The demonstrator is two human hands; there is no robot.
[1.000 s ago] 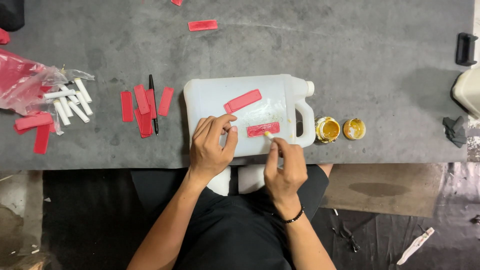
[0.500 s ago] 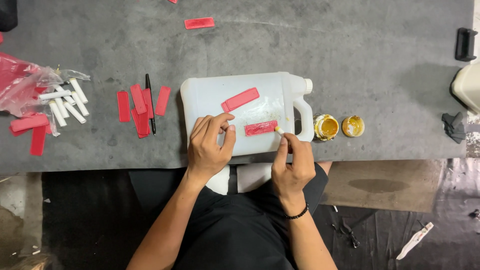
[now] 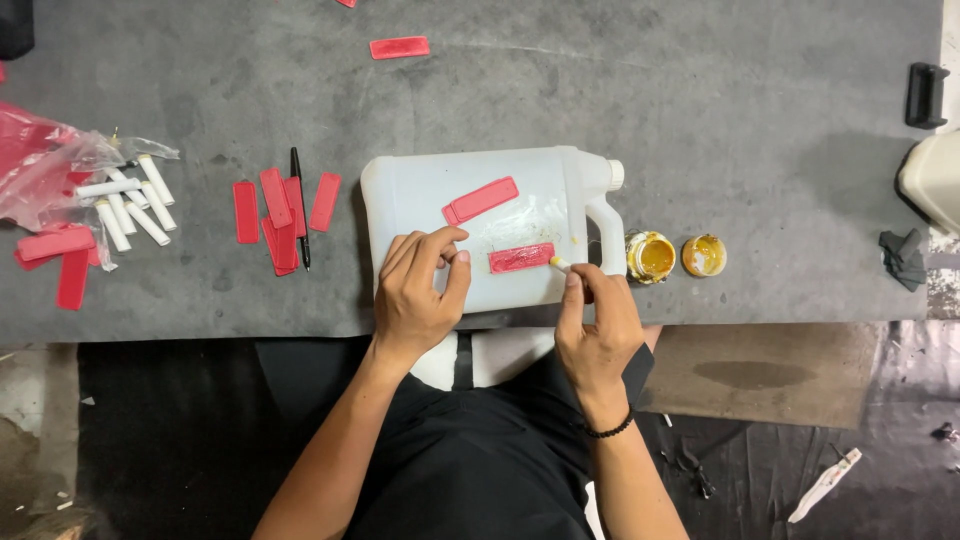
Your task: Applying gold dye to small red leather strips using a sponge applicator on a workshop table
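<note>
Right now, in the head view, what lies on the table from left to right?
Red plastic bag → white sticks → loose red strips with a black pen → white jug lying flat, both hands on it → open yellow pot → its lid → dark grey scrap.

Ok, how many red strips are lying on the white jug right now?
2. One red strip lies slanted near the middle of the white jug; the other red strip sits lower, between the left hand and the right hand. The hands could hide more.
</note>
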